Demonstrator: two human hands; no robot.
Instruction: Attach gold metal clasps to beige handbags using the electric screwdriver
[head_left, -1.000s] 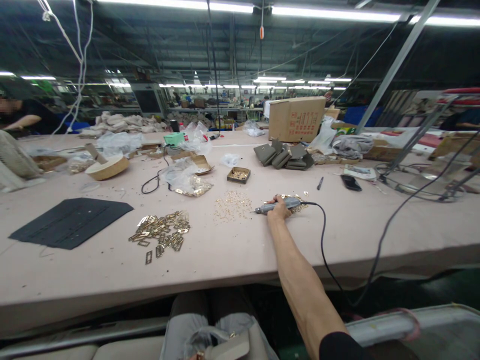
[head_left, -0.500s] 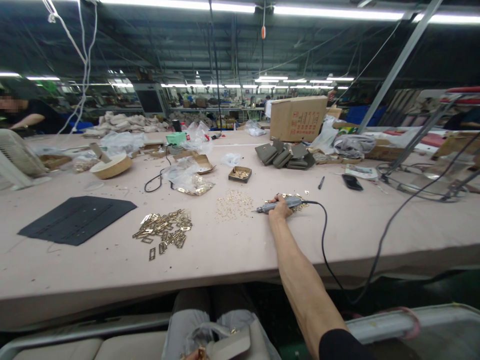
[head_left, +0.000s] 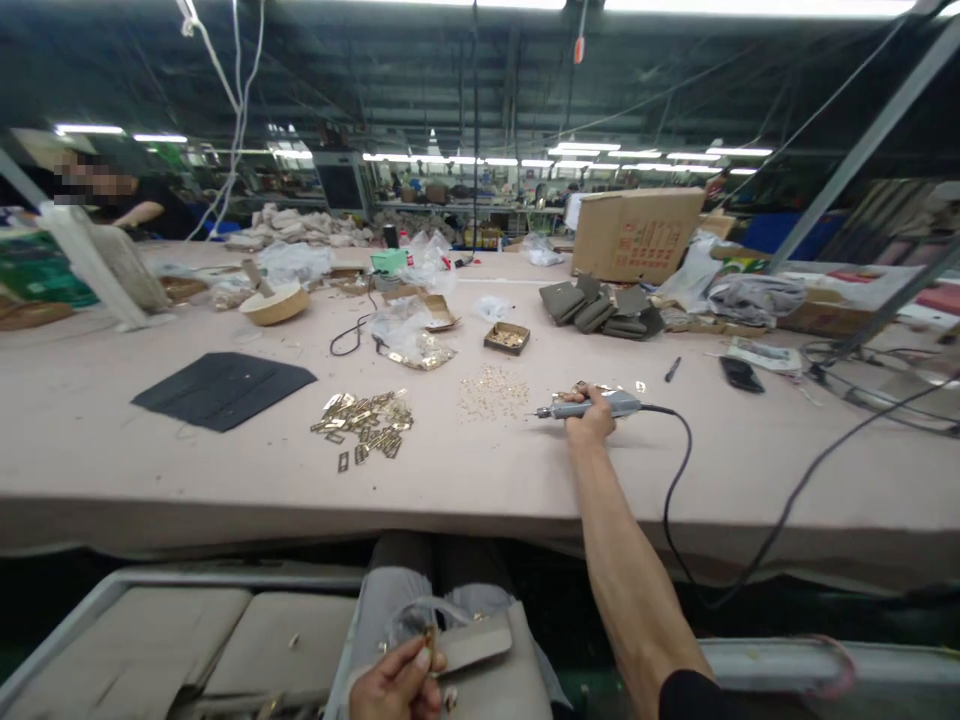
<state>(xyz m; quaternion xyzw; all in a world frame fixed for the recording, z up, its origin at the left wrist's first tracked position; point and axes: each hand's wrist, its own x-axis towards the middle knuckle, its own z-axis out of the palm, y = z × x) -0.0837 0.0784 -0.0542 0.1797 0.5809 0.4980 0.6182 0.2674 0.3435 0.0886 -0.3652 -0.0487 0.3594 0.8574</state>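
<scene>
My right hand [head_left: 591, 420] reaches far out over the pink table [head_left: 225, 470] and is wrapped round a grey corded electric screwdriver [head_left: 600, 405] lying on its side. Its black cord [head_left: 675, 480] trails off the table's front edge. Down at my lap, my left hand [head_left: 397, 685] pinches a small gold metal fitting [head_left: 430, 637] against a grey flat piece [head_left: 480, 640]. A pile of gold buckle plates [head_left: 364, 425] and a scatter of tiny gold screws [head_left: 491, 390] lie left of the screwdriver.
A black sheet [head_left: 225, 385] lies at left. Behind are a small box of parts [head_left: 507, 337], plastic bags, grey wallets [head_left: 600, 305], a cardboard box [head_left: 637, 235], a phone [head_left: 741, 374] and a pen. Another person [head_left: 142, 210] sits at far left. Grey trays [head_left: 210, 640] stand under the table.
The view has tilted down and shifted, so my left hand with the gold fitting has come into sight at my lap. My right hand stays on the screwdriver.
</scene>
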